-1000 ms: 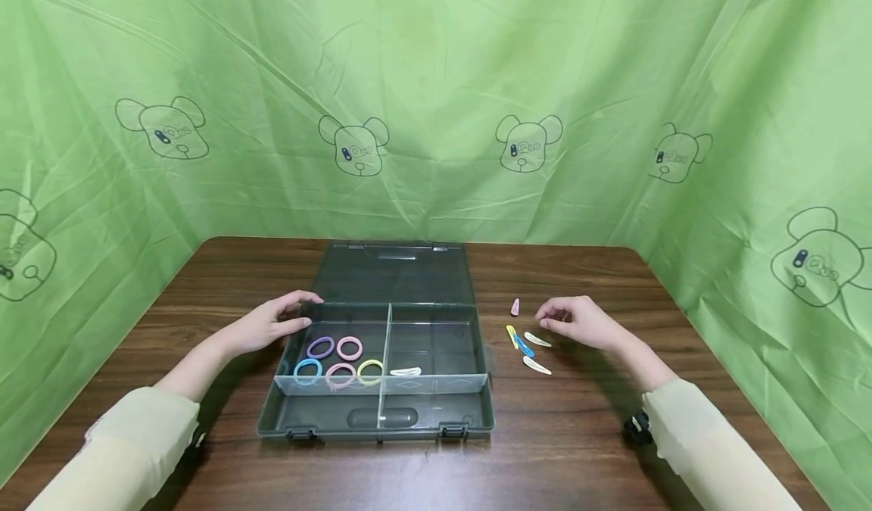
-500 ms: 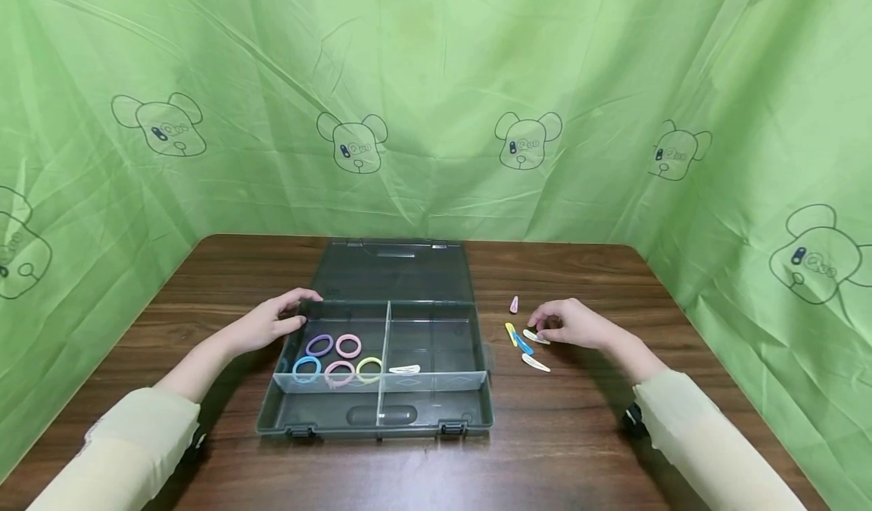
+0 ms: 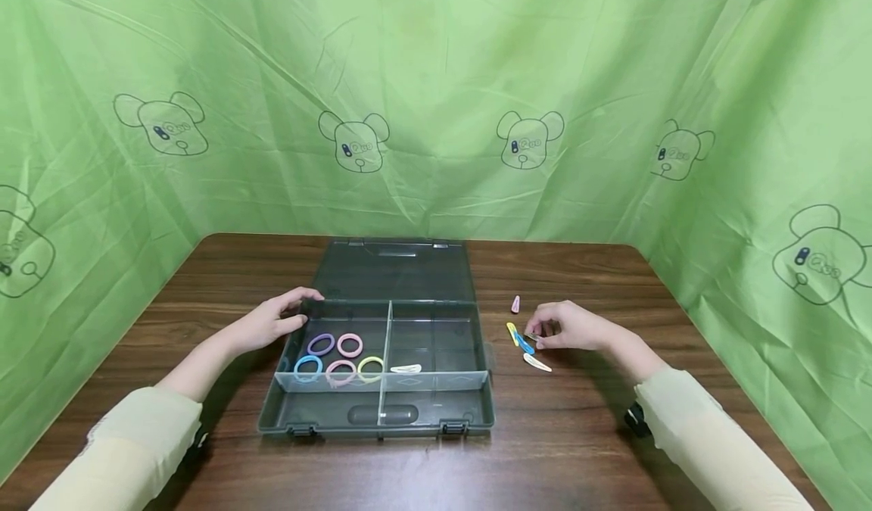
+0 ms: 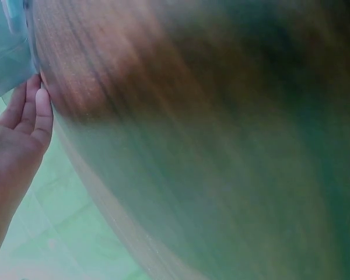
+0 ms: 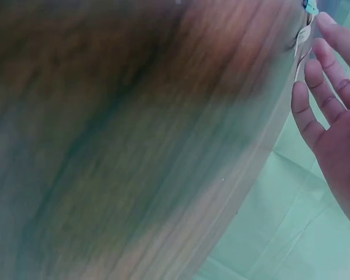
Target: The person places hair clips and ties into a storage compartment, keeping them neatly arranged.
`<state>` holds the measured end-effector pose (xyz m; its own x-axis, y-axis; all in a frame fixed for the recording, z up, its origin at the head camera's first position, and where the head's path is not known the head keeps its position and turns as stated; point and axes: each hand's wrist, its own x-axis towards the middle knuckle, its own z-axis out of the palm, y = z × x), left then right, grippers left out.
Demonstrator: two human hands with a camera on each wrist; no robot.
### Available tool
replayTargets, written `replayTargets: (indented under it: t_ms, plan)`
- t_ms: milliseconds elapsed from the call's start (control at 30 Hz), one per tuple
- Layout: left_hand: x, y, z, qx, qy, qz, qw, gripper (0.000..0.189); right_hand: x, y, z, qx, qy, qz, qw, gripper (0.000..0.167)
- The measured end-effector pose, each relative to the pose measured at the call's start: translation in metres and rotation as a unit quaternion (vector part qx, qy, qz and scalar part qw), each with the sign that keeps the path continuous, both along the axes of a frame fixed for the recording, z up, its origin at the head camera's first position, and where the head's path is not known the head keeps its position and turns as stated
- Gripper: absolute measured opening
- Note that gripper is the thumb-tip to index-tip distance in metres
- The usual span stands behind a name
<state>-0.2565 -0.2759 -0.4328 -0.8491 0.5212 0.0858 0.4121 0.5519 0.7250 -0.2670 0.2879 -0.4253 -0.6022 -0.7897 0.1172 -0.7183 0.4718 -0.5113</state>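
A: What does the head view show?
B: The right hand [image 3: 564, 325] pinches a pale snap hair clip [image 3: 531, 336] between thumb and finger, low over the desk [image 3: 545, 443]. Just beside it, a yellow clip [image 3: 512, 333] and a blue clip [image 3: 525, 345] touch; a pink clip [image 3: 515, 304] lies farther back, a white clip [image 3: 537, 362] nearer the person.
A: And the left hand [image 3: 275, 322]?
B: It rests, fingers relaxed, against the rear left of a dark translucent compartment box [image 3: 436, 341], lid laid back. Five hair ties [image 3: 361, 346] sit in the rear left compartment, another white clip [image 3: 406, 369] in the rear right.
A: The left wrist view?
B: Straightish fingers, tips at the box's corner.
A: The right wrist?
B: Fingertips near blue and white clips; their hold I cannot tell there.
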Motion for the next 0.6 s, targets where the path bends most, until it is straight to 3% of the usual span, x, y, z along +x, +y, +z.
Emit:
replayTargets:
  t_ms: [233,600]
  plan:
    - [0.0011,0.0007,0.0004,-0.010,-0.005,0.010,0.9999,0.036,0.0067,-0.0063,0.0020,0.000,-0.014,0.052,0.9986,0.025]
    - [0.0022,0.0016,0.0014,-0.004,-0.007,0.006,1.0000,0.036,0.0066,-0.0102,-0.0065,-0.006,-0.014,0.086,0.9961,0.022]
